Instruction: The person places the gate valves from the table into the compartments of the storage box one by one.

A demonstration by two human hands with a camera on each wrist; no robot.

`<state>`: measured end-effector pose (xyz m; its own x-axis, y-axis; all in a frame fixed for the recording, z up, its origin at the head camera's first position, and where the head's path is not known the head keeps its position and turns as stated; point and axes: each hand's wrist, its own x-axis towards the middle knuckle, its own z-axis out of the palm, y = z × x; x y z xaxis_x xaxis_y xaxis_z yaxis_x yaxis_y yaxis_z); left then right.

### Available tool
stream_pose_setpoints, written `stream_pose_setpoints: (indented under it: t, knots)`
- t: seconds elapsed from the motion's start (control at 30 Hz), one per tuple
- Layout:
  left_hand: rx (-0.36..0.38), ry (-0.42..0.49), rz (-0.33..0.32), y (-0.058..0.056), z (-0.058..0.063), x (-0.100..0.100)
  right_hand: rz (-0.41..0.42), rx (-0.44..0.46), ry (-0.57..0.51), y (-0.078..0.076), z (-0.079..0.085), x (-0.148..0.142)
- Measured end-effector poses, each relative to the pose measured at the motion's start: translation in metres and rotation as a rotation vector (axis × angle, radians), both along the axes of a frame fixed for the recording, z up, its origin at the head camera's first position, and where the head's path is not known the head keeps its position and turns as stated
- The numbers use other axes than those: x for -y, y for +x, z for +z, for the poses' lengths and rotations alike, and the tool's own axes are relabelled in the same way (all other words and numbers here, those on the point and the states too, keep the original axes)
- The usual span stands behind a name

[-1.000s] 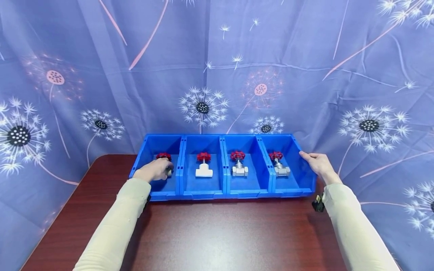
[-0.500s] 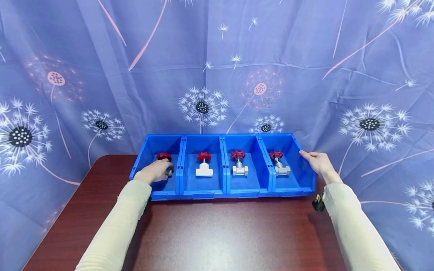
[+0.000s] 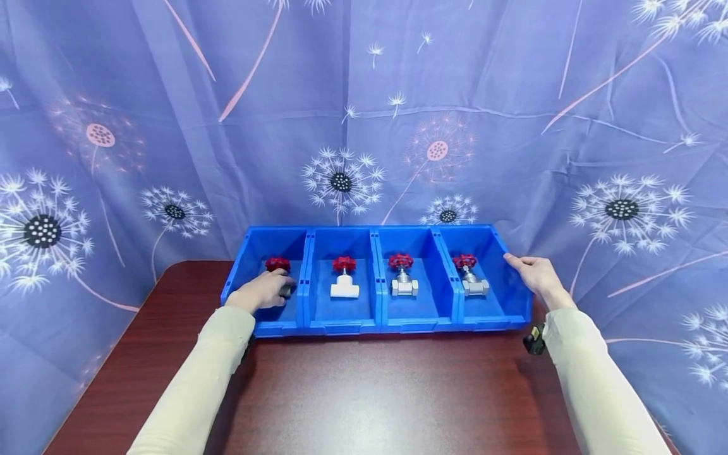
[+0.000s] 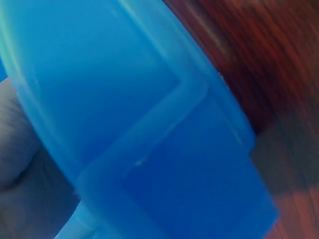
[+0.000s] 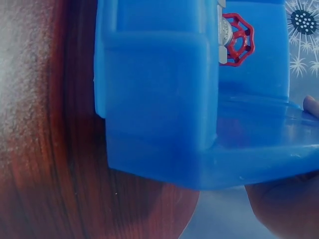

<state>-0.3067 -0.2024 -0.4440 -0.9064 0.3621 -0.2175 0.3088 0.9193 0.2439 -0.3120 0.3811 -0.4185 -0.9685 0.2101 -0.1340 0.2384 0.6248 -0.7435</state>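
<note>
My left hand [image 3: 263,291] reaches into the leftmost blue bin [image 3: 273,325]. Its fingers are spread about a dark valve body [image 3: 286,291], which they partly hide. A red handwheel [image 3: 277,263] shows just beyond them. In the left wrist view the bin's wall [image 4: 119,74] covers most of the hand [image 4: 17,144]. My right hand [image 3: 536,275] grips the outer side wall of the rightmost bin [image 3: 512,297], thumb over the rim and the rest of the hand outside. In the right wrist view, a red-wheeled valve [image 5: 239,42] lies inside that bin.
Side by side, the bins form one row at the back of the brown table [image 3: 364,392]. A white valve [image 3: 344,286] and two silver valves, one in the third bin [image 3: 404,284] and one in the fourth, have red handwheels. Behind hangs a blue curtain [image 3: 273,158].
The left fingers have loosened and spread a little about the dark valve, which stays in its bin. The right hand keeps its grip on the bin wall. The view has shifted slightly.
</note>
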Motion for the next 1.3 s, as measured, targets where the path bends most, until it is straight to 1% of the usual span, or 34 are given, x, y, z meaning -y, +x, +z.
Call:
stream_pose_setpoints:
  t: [0.1,0.2,0.3,0.47,0.63,0.77,0.87,1.03,1.17,1.3]
  knots:
    - [-0.005,-0.005,-0.007,0.002,0.002,0.0,-0.001,0.011,-0.011,-0.001,-0.001,0.0]
    - [-0.01,-0.007,0.007,0.002,0.006,-0.002,-0.001,-0.004,-0.016,-0.002,-0.001,0.0]
    - [-0.012,-0.011,0.02,0.003,0.012,-0.005,0.018,-0.02,0.017,-0.001,0.002,0.0]
    - [-0.008,-0.028,0.023,0.004,0.02,-0.007,0.05,-0.002,0.085,-0.001,0.007,-0.001]
    - [-0.038,-0.023,0.03,0.005,0.026,-0.004,0.052,-0.025,0.125,0.001,0.005,-0.002]
    - [-0.072,0.016,0.002,0.009,0.031,-0.003,0.058,-0.035,0.135,0.005,0.004,0.0]
    - [-0.094,0.029,-0.027,0.013,0.036,-0.003,0.084,-0.038,0.147,0.009,0.008,0.002]
    - [-0.124,0.023,-0.043,0.019,0.05,-0.007,0.128,-0.042,0.238,0.017,0.021,0.003]
    - [-0.129,0.029,-0.027,0.024,0.059,-0.009,0.132,-0.056,0.3,0.024,0.029,0.005]
    - [-0.154,0.05,-0.004,0.029,0.065,-0.008,0.147,-0.097,0.355,0.029,0.032,0.009]
